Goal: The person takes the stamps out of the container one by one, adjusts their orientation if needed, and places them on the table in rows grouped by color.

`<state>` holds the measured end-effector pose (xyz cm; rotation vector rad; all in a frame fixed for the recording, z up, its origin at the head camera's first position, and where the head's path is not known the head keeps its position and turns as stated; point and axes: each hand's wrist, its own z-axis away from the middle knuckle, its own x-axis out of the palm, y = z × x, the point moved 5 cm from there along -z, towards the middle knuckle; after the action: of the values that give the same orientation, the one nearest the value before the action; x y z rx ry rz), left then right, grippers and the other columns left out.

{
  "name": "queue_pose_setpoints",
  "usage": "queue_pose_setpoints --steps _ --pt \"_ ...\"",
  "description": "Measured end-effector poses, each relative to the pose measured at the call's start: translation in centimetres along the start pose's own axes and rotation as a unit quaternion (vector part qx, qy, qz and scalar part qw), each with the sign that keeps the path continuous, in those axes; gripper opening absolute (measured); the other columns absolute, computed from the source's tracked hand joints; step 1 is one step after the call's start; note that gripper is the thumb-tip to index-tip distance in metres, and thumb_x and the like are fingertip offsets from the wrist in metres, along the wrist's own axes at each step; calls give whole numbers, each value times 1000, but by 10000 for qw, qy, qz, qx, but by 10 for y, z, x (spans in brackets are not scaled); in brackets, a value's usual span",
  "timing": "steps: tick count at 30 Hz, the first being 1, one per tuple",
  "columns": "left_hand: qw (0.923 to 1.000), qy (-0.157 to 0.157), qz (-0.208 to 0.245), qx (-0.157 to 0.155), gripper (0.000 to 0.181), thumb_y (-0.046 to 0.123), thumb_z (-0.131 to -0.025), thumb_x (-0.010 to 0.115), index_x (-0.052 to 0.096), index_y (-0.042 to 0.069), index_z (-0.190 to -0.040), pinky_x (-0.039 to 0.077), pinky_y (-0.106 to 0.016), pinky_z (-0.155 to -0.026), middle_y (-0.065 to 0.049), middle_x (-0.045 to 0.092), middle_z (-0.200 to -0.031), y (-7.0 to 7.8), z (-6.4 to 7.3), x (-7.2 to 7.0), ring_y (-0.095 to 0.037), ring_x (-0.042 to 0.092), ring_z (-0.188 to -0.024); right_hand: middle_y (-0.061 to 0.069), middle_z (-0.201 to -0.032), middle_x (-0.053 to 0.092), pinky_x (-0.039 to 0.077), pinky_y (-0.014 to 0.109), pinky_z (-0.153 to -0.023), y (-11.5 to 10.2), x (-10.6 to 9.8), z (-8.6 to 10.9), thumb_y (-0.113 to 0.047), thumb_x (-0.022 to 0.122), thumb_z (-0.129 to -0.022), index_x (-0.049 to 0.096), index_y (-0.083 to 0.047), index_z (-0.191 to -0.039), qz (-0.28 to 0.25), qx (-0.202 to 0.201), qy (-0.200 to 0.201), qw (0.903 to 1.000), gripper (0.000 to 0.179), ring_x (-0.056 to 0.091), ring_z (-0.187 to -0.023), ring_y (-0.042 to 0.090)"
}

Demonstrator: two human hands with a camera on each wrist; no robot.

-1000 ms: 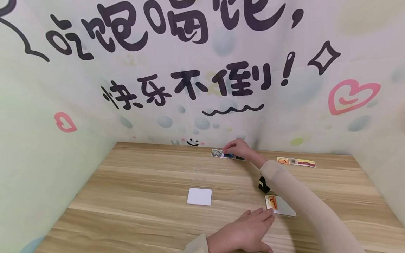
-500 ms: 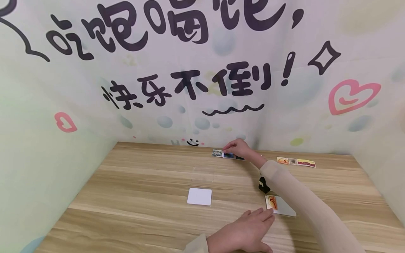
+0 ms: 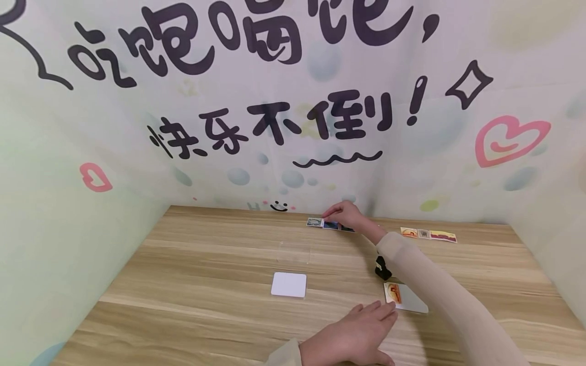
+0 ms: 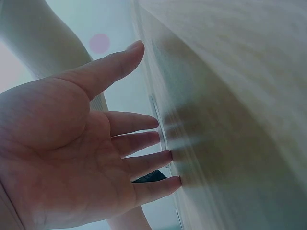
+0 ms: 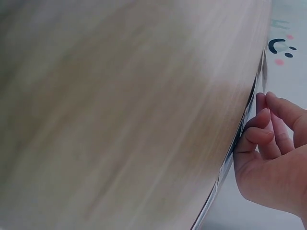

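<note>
At the table's back edge, my right hand (image 3: 348,214) bends over a row of small stamps. Its thumb and fingertip meet at the near end of the leftmost stamp (image 3: 315,222), a grey one, and pinch it in the right wrist view. Beside it, dark blue stamps (image 3: 330,225) lie partly under the hand. My left hand (image 3: 354,333) rests on the table with its fingers straight and spread. Its fingertips touch or nearly touch the corner of a white card (image 3: 414,300), on which an orange stamp (image 3: 393,293) lies; the right sleeve hides part of that card.
Farther right at the back lies another row of stamps (image 3: 423,234). A white card (image 3: 288,284) is mid-table, with a clear plastic sheet (image 3: 294,252) behind it. A small black object (image 3: 382,268) stands near the right sleeve. A printed cloth (image 3: 220,168) hangs behind.
The grey stamp at the right fingertips has come slightly nearer and looks flatter to the table. Both hands keep almost the same place.
</note>
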<state>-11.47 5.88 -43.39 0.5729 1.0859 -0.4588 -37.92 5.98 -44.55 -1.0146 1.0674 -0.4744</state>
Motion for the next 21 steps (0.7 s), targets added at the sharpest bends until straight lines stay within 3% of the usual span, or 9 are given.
queue_pose_setpoints --steps 21 --pt "9999 -50 154 11 87 60 -96 70 35 21 -166 36 -36 -120 12 21 -174 -2 -4 3 -10 26 -157 11 -99 79 47 25 -58 -3 -3 4 -9 73 -99 75 6 -116 -108 44 -85 9999 23 53 -59 12"
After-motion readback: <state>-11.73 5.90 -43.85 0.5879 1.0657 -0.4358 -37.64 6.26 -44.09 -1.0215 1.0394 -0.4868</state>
